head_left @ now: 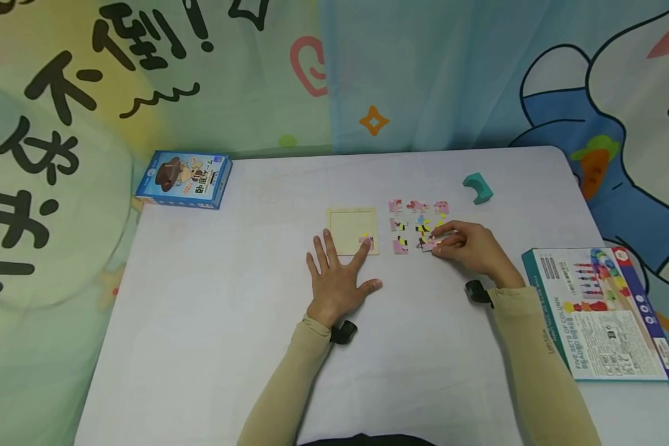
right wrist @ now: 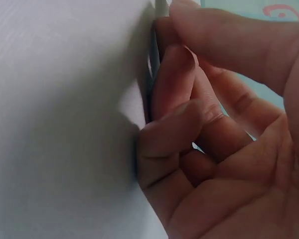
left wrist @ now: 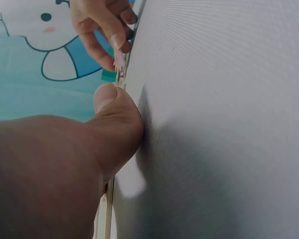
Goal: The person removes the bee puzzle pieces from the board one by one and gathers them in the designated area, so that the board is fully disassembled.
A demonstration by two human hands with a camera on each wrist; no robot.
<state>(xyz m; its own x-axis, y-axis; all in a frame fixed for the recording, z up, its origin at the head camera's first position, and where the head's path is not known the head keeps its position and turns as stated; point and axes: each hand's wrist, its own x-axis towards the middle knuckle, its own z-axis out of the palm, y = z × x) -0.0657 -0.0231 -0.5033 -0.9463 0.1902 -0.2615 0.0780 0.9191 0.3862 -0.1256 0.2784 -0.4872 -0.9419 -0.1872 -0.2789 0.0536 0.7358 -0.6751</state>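
My left hand (head_left: 337, 288) lies with fingers spread over the lower edge of a pale square puzzle tray (head_left: 351, 211). One puzzle piece (head_left: 366, 239) with pink and yellow sits in the tray's lower right corner, close to the index fingertip. To the right of the tray, my right hand (head_left: 471, 246) pinches a pink puzzle piece (left wrist: 120, 60) between thumb and fingers. Several other pink pieces, such as a lower left one (head_left: 400, 246), lie in rough rows beside it. Fingers hide much of the pinched piece, and the right wrist view barely shows it.
A blue picture box (head_left: 184, 179) lies at the table's back left. A teal arch-shaped block (head_left: 479, 188) stands at the back right. Beside my right forearm is a large flat box (head_left: 602, 316). White cloth covers the table (head_left: 201, 322); a printed curtain hangs behind.
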